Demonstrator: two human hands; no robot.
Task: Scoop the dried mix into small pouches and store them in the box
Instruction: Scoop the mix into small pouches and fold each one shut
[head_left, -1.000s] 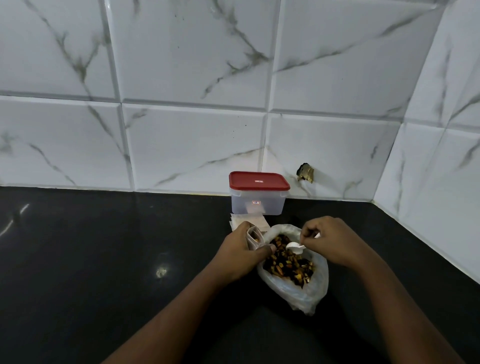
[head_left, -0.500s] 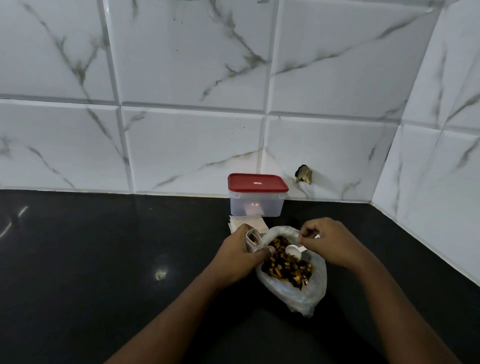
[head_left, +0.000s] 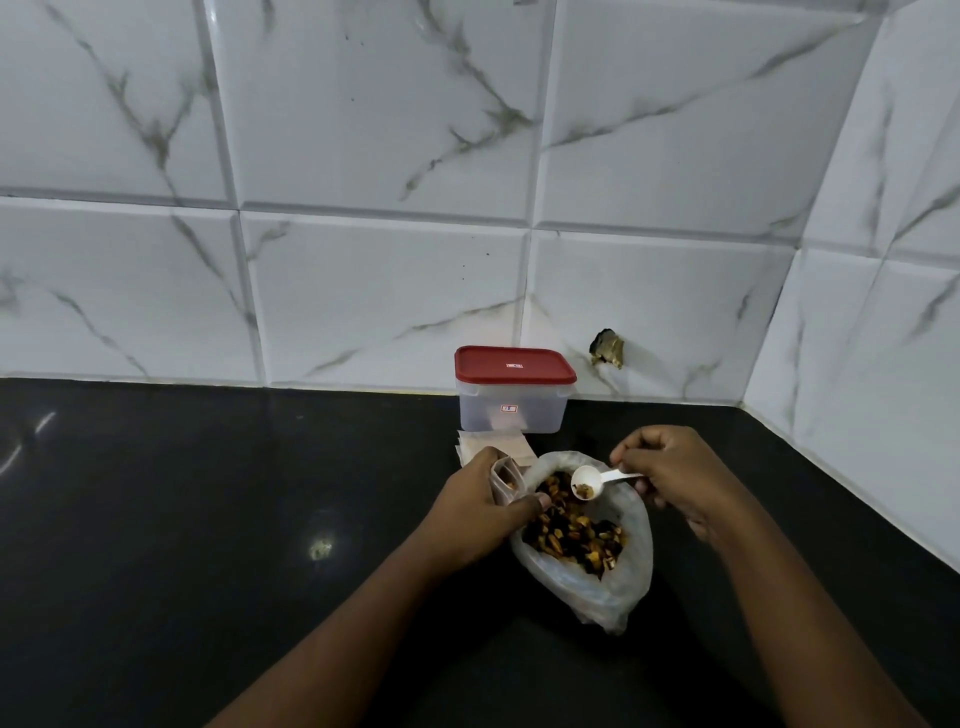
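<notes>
At frame centre I am gripping an open pouch (head_left: 503, 480) in my left hand (head_left: 483, 506) and pinching the white scoop (head_left: 587, 483) in my right hand (head_left: 670, 470) over the dried mix (head_left: 571, 530) in its plastic bag (head_left: 623, 577), and I am judging filling barely begun, with the red-lidded box (head_left: 511, 397) just behind closed.

pouch (head_left: 503, 478): mostly covered by left hand (head_left: 480, 506)
spoon (head_left: 589, 480) handle: end hidden in right hand (head_left: 670, 470)
box (head_left: 511, 402) label: too small to read
forearms (head_left: 337, 649): cut by bottom edge
</notes>
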